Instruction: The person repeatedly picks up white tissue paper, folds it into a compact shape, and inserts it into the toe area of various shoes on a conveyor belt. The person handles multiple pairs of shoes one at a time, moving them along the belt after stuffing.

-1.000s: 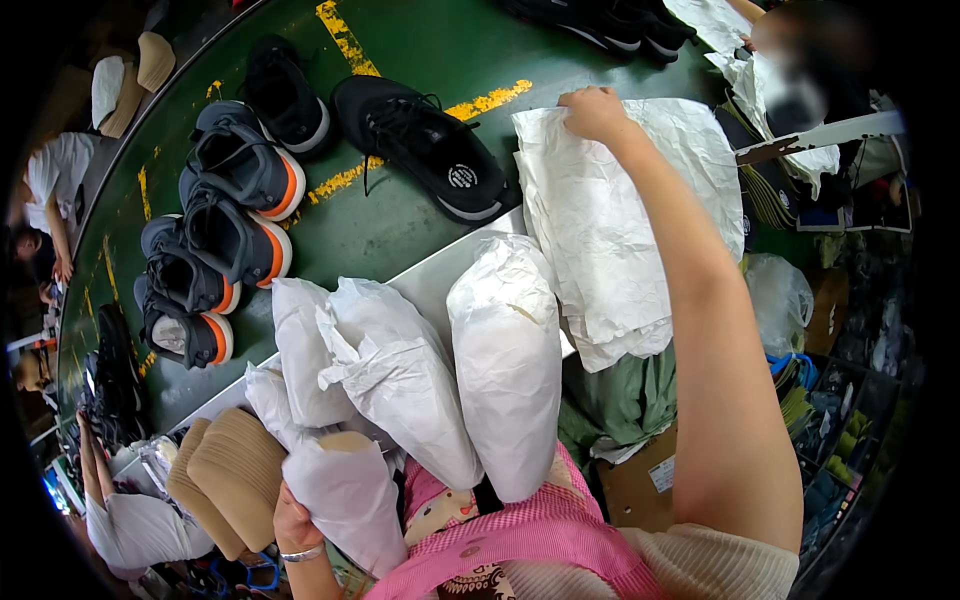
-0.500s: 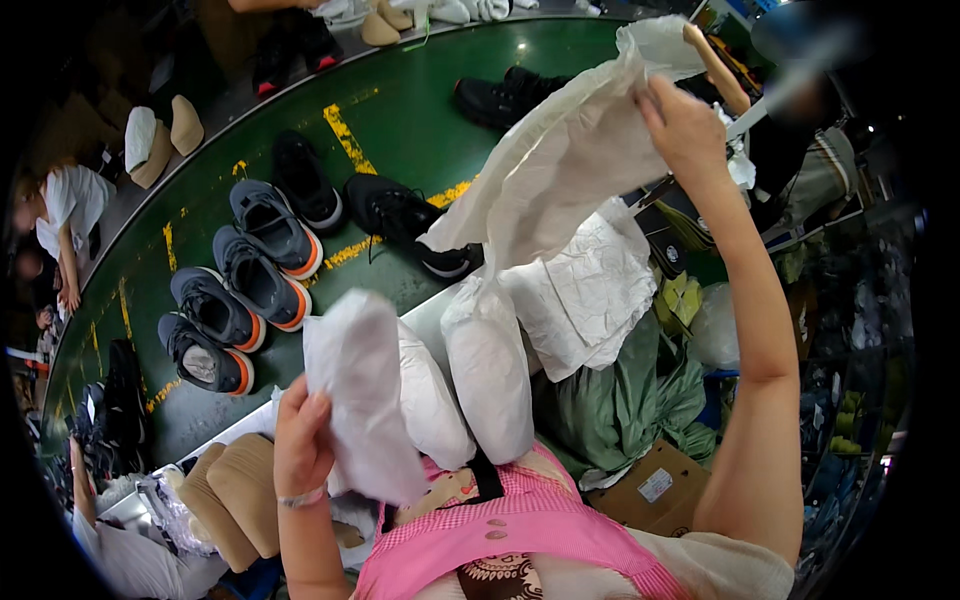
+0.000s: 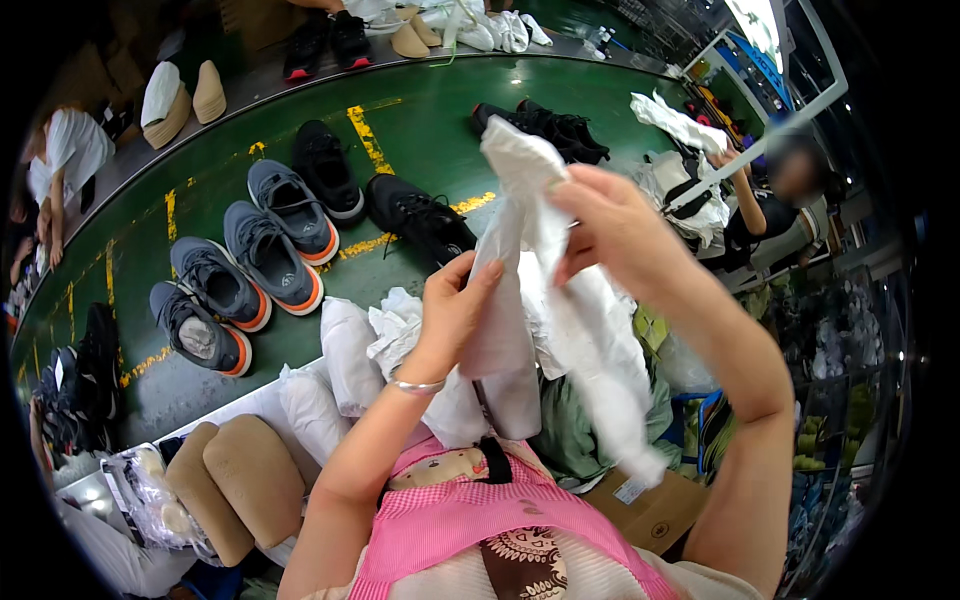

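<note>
White crumpled tissue paper (image 3: 530, 290), hanging long, seemingly thin, pinched in left hand (image 3: 455, 310) and right hand (image 3: 610, 225) grips

A brown cardboard box (image 3: 650, 510) lies near, low and right of centre, with 1 small white rectangular label (image 3: 630, 490) stuck on its top face. At the near left sits a clear plastic bag (image 3: 150, 495), crumpled, with pale rounded items inside. A bright screen-like panel (image 3: 760, 25) in a pale frame shows at the far right.
</note>
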